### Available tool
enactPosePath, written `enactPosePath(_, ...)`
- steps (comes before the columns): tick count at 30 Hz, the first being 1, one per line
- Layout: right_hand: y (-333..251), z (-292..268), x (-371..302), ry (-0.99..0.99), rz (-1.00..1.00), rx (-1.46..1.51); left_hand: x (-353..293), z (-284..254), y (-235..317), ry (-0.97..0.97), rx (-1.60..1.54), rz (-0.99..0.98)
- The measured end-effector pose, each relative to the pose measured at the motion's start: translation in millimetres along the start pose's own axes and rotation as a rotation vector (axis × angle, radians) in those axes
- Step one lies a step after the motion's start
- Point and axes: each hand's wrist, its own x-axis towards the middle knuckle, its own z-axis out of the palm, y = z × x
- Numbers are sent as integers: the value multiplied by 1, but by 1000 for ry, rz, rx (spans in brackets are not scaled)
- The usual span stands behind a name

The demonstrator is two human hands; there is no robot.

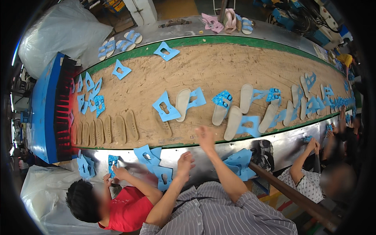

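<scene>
My left hand (185, 163) is raised over the metal ledge by the belt, fingers apart and nothing in it. My right hand (206, 138), a little blurred, hovers over the belt's near edge; its fingers look loosely spread and I see nothing in them. Beyond them lies a beige sandal sole (182, 105) with a light blue strap piece (197, 97) beside it. To the left, another blue strap piece (165, 107) partly covers a brown sole (164, 126). Right of my right hand lie a sole (233, 123) and a sole with a patterned buckled strap (222, 99).
The long tan belt (145, 82) carries more soles and straps to the right. Brown soles (119, 128) line up before a blue machine (41, 109) at left. Blue strap stacks (239, 161) lie on the ledge. A person in red (129, 209) works close at left; others sit right.
</scene>
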Motion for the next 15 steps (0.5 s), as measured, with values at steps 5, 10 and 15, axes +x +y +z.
enactPosePath(5,-38,144,51,-290,928,1187,86,-66,4,255,-387,-65)
enactPosePath(10,-72,187,86,-60,801,1075,161,-95,5,195,-647,-48)
enactPosePath(15,-112,96,72,69,-63,417,190,-91,36,188,-677,-4)
